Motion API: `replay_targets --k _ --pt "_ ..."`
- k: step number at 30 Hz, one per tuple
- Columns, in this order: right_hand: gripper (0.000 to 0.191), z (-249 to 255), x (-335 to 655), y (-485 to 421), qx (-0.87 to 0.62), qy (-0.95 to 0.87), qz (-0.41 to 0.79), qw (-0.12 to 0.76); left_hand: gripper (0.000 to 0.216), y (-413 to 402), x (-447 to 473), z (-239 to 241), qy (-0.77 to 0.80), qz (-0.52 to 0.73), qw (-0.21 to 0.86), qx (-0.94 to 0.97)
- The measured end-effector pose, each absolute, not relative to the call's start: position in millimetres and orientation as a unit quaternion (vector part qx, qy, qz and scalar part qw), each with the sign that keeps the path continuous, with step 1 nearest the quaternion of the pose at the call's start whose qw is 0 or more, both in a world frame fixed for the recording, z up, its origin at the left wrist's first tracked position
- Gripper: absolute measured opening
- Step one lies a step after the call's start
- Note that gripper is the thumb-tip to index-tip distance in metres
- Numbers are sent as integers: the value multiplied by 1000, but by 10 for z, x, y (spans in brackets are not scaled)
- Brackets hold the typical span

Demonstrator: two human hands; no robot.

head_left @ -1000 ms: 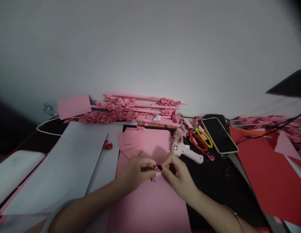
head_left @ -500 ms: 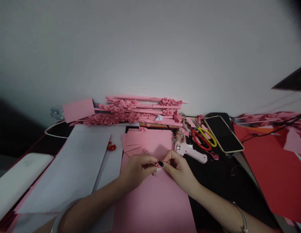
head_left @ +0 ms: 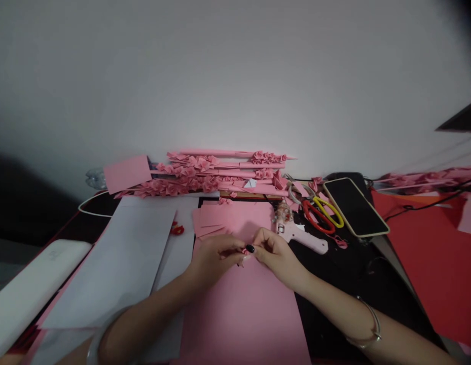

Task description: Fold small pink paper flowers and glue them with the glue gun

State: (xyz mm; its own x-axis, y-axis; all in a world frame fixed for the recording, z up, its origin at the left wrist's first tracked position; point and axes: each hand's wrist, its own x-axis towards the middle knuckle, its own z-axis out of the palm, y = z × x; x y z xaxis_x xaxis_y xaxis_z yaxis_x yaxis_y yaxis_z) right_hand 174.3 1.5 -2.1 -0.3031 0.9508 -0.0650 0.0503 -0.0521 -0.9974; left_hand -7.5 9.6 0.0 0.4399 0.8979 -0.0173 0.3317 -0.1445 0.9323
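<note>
Both hands have edged slightly up the pink sheet (head_left: 243, 314) toward the glue gun (head_left: 301, 237) since 1 second ago. Seen from the head, the left hand (head_left: 214, 259) and right hand (head_left: 278, 256) meet fingertip to fingertip, their fingers pinching a small pink paper piece (head_left: 244, 252) just above the sheet, mid-surface. Scissors (head_left: 322, 215) and a phone (head_left: 355, 207) lie right of the gun. Pink paper flower stems (head_left: 220, 172) line the wall behind.

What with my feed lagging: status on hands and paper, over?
Left hand, right hand both pinch small folded pink paper piece. Above large pink paper sheet. Pink glue gun nearby, apart.
</note>
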Motion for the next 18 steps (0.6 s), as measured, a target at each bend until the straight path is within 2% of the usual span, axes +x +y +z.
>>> replay_targets --k 13,15,18 --pt "44 -39 1842 40 -403 -549 644 349 6 82 -62 52 428 296 480 706" --pt "45 -36 1842 46 -404 -545 649 345 7 75 -55 40 429 307 508 681" --pt "45 -21 1839 54 -412 -543 648 339 14 55 -39 19 424 322 610 587"
